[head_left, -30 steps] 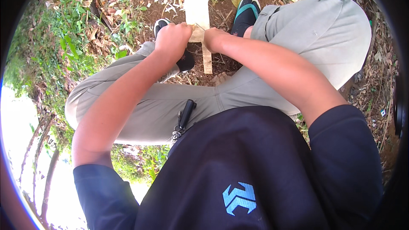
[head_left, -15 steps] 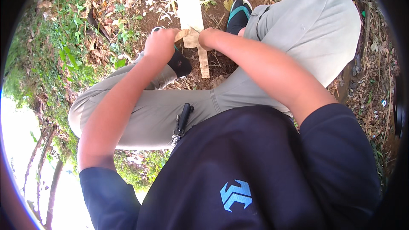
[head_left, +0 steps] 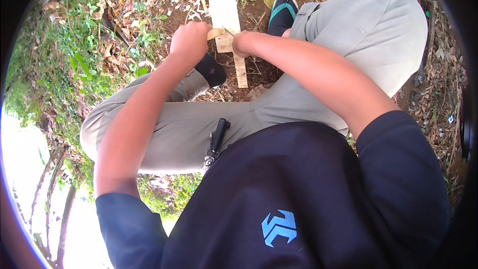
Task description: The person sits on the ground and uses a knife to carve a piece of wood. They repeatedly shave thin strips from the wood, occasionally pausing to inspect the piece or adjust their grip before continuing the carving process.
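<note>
1 pale wooden board (head_left: 222, 5) shows in the head view at 12 o'clock, its long axis running from the top edge toward 6 o'clock; a narrow wooden strip (head_left: 240, 72) points the same way past its near end. Around 11 o'clock, the left hand (head_left: 189, 39), knuckles up, curls its fingers round a short tan wooden piece (head_left: 215, 33) pointing to 3 o'clock. The right hand (head_left: 242, 44) sits at 12 o'clock beside a thin dark sliver (head_left: 228, 32); its fingers are hidden, so I cannot tell their state. The board is flat and straight-edged, the tan piece slightly curved.
</note>
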The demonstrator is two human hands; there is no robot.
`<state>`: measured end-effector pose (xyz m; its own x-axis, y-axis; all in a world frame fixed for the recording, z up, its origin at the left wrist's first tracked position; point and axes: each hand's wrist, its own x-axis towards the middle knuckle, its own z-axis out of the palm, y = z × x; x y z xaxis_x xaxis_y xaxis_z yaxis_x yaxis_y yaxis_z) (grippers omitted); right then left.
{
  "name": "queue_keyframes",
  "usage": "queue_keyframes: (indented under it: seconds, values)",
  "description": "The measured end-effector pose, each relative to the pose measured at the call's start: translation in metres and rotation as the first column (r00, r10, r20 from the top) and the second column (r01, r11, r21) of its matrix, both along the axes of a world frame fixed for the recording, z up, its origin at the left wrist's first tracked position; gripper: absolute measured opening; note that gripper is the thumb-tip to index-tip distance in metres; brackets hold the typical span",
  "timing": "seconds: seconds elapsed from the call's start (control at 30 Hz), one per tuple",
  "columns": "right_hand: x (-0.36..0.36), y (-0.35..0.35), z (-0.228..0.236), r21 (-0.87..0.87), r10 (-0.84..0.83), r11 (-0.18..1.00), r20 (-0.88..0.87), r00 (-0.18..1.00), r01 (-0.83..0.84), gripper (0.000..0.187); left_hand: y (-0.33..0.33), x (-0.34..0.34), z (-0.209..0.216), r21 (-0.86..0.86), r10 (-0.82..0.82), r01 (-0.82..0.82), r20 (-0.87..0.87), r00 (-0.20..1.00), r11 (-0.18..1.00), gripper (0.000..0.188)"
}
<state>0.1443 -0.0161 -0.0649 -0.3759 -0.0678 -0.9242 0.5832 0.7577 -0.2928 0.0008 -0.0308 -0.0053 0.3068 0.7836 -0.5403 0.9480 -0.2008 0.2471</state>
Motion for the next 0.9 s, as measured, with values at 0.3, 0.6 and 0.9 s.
queue_keyframes:
  seconds: [0.3,0.6,0.9]
  values:
    - [0.005,0.0,-0.025,0.076,-0.204,0.977,0.063,0.977,0.2,0.029,0.01,-0.011,0.003,-0.114,0.169,-0.163,0.041,0.985,0.98,0.035]
    - [0.055,0.128,0.108,0.445,-0.569,0.606,-0.337,0.75,0.66,0.028,0.043,-0.064,0.102,-0.111,0.528,-0.52,0.3,0.795,0.847,0.04]
    - [0.07,0.076,0.064,0.28,-0.208,0.926,-0.185,0.961,0.254,0.038,0.076,-0.086,0.14,0.018,0.619,-0.871,0.697,0.363,0.491,0.043]
